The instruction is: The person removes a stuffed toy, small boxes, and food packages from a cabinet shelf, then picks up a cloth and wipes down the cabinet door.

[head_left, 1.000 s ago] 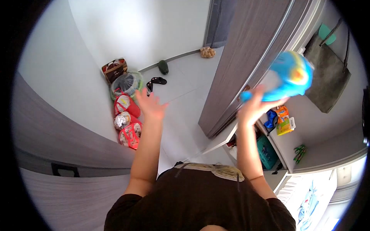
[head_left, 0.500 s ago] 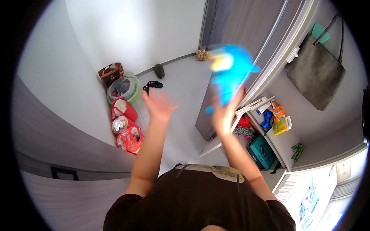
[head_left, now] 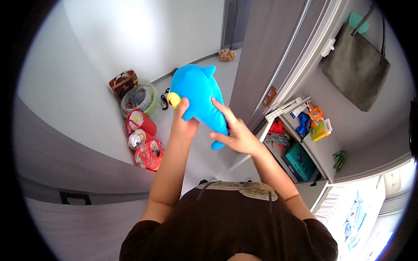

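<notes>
A blue plush toy (head_left: 196,89) with a fin and a small yellow part hangs in front of me, between my two hands. My left hand (head_left: 185,117) grips its lower left side near the yellow part, the thumb on top and the other fingers hidden beneath. Around the narrow tail end is my right hand (head_left: 233,132), with the thumb and a finger on either side of the plush.
Red bags (head_left: 149,154), a covered green basket (head_left: 141,99) and a box (head_left: 123,82) line the left wall. A grey bag (head_left: 357,67) hangs at the right above a shelf with small items and a teal box (head_left: 299,160).
The plush toy has moved left and down in my right hand and turned. My left hand, spread and holding nothing before, now grips it too.
</notes>
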Motion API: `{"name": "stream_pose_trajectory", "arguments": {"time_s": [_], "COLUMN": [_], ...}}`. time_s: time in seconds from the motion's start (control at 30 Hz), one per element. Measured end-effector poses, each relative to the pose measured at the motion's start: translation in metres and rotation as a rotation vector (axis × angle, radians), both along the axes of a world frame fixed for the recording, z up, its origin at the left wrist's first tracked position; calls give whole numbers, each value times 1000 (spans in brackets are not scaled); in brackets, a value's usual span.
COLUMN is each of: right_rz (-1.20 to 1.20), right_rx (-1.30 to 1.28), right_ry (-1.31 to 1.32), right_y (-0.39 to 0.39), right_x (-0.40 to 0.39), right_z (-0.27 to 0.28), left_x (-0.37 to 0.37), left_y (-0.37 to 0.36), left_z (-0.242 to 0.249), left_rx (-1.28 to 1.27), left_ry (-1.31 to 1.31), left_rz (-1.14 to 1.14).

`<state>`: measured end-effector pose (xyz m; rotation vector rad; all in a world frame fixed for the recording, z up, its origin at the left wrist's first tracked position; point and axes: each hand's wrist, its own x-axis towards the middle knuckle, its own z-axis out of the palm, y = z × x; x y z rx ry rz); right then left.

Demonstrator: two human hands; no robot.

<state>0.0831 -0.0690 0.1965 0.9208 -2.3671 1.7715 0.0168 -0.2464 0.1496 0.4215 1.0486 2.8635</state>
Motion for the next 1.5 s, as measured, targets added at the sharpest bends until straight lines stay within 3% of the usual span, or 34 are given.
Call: {"name": "stream_pose_trajectory", "arguments": {"time_s": [0.1,0.17,0.23,0.3,0.4,0.47,0.5,0.53,0.57,0.67,0.73,0.77,0.83,0.9,0.97,1.03,1.1,1.23,1.4,1.43,1.5], "right_rz": [-91,-416,-515,-761,-1036,-765,-533,-328,-214,-254,-542,-537,-911,-1032,-718,-254,-108,-446,-454,-504,-540], "right_rx": [60,92,-28,-323,-459,-204,-69,67,80,184,13,19,-346,-343,165,190,78,-243,91,204,104], "right_ry": [48,333,380,615,842,920,772,600,295,272,581,581,661,778,948,394,184,126,240,396,254], "right_y": [26,42,52,60,52,34,19,2,-4,26,41,48,57,52,24,11,35,55,43,41,37], "right_x": [-12,-22,-23,-23,-25,-57,-67,-73,-71,-75,-83,-79,-74,-70,-76,-75,-82,-73,-53,-54,-48], "right_z": [-3,7,32,59,81,45,33,29,30,45,54,62,79,63,19,5,14,39,35,32,30], "left_x": [6,6,6,6,1,1,2,8,12,4,2,0,-7,-10,-13,-10,-10,3,4,3,3], "left_y": [1,3,6,7,14,37,50,58,56,41,37,36,32,30,38,39,29,37,50,51,51], "left_z": [8,10,13,15,12,2,-1,12,9,5,14,21,22,17,15,7,0,19,18,15,10], "left_rx": [53,96,141,125,74,13,-44,116,109,-142,-231,-323,-389,-663,-716,-773,-891,-905,-1141,-1137,-1242], "left_ry": [2,3,6,-56,-108,5,122,-124,-125,78,107,151,192,350,440,526,424,448,903,907,1095], "left_rz": [-64,-88,-113,-82,-56,-35,-7,-31,-42,-12,82,169,207,403,444,476,503,548,847,841,872]}}
